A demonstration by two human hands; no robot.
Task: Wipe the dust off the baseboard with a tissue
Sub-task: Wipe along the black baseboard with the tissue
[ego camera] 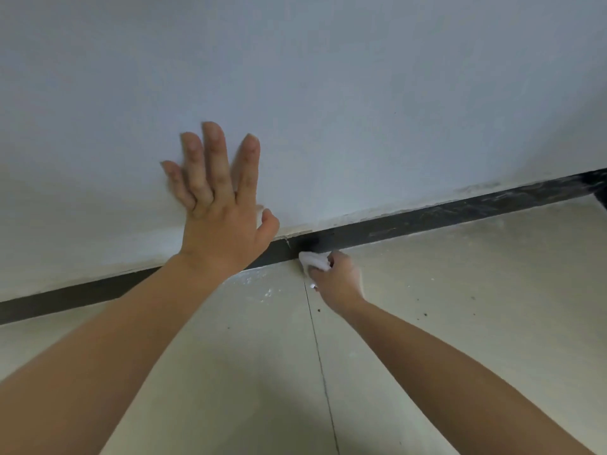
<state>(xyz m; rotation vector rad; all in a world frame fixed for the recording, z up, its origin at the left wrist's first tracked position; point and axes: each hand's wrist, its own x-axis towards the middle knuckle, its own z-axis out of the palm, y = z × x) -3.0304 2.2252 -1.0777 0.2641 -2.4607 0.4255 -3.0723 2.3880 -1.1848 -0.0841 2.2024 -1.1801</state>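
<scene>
Your light is soft and dim: the wall reads blue-grey high up, warmer down by the baseboard. A vague shadow darkens the floor at its bottom edge. The fingertips of your left hand smear slightly; the far right corner goes murky.

Head view, looking forward and down, close to wall and floor

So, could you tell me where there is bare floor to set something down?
Bare floor tile lies right of the right hand, below the baseboard, and left of that hand along the grout line. It is crowded where the tissue meets the baseboard.
</scene>
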